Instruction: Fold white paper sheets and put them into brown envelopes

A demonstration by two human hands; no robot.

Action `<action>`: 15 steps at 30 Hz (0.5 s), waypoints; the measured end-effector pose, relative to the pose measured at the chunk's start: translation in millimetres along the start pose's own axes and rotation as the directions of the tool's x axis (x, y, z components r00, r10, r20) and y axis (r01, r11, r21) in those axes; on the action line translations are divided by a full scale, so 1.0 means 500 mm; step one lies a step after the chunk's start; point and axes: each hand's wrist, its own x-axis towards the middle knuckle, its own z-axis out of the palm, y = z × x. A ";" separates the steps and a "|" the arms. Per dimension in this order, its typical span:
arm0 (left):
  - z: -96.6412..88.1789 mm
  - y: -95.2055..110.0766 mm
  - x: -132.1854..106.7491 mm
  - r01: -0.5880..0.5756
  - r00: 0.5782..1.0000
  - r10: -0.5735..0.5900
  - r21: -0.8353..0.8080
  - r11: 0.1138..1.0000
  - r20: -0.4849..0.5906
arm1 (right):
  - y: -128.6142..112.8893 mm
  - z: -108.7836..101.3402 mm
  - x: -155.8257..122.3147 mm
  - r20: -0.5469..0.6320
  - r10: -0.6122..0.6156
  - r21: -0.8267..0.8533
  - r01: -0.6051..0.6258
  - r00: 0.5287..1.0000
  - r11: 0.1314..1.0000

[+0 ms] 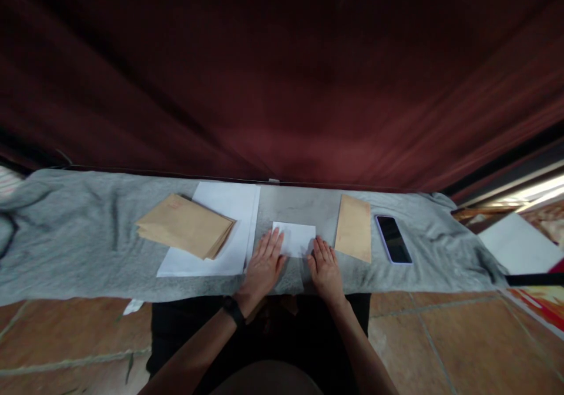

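A small folded white paper (296,237) lies on the grey cloth (79,248) in front of me. My left hand (263,263) lies flat with fingers stretched out, its fingertips on the paper's left edge. My right hand (325,265) is also flat and open, fingertips touching the paper's lower right corner. Left of my hands a stack of brown envelopes (185,226) rests on a pile of white sheets (229,207). A single brown envelope (353,227) lies just right of my right hand.
A dark phone (393,239) lies face up right of the single envelope. A dark red curtain (282,77) hangs behind the cloth-covered surface. Tiled floor (440,342) shows below, and a white sheet (515,243) sits at the far right.
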 end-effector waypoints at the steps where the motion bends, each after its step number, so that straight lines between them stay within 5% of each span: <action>1: -0.004 0.005 -0.007 -0.066 0.997 0.066 -0.009 0.998 0.027 | 0.002 0.001 0.009 -0.012 0.004 0.033 -0.004 1.000 0.999; 4: -0.011 0.016 -0.019 -0.169 0.982 0.171 -0.019 0.985 0.084 | 0.004 0.004 0.052 -0.030 0.006 0.085 -0.004 1.000 0.996; 10: -0.017 0.018 -0.019 -0.158 0.984 0.158 -0.008 0.987 0.082 | -0.005 0.012 0.143 0.061 -0.006 0.016 0.005 0.998 1.000; 15: -0.021 0.019 -0.021 -0.132 0.987 0.133 -0.016 0.991 0.094 | 0.006 0.005 0.175 0.125 0.118 0.063 -0.126 0.985 0.990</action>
